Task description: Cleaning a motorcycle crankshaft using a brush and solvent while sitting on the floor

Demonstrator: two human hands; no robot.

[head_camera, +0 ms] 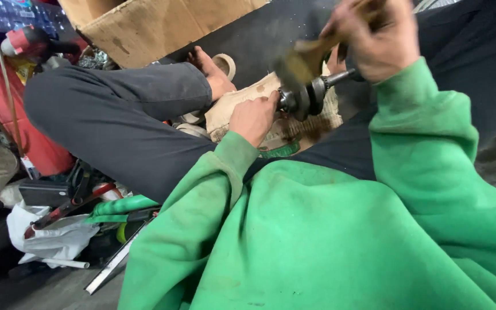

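- Metal shaft part (305, 97): one dark, round steel assembly with a thin rod projecting toward the right, held over a pale woven sack (242, 109) that lies across the person's lap. It looks heavy for its size, rigid, and probably greasy, so slippery on the round faces; the surest hold appears to be around the thick disc end, where the left hand sits.
- Left hand (254, 117): closed around the left end of the metal shaft part, fingers curled against it, steadying it on the sack.
- Right hand (377, 37): clenched on the handle of one brush (305, 57), its bristle end blurred just above the part; the brush seems light and stiff in the handle, soft at the bristles.
- Count: one metal part, one brush, one sack, two hands in green sleeves.
- Surroundings: one cardboard box (144, 26) beyond the knee; red-handled pliers (67, 204) on the floor at lower left, beside a white bag (50, 238).
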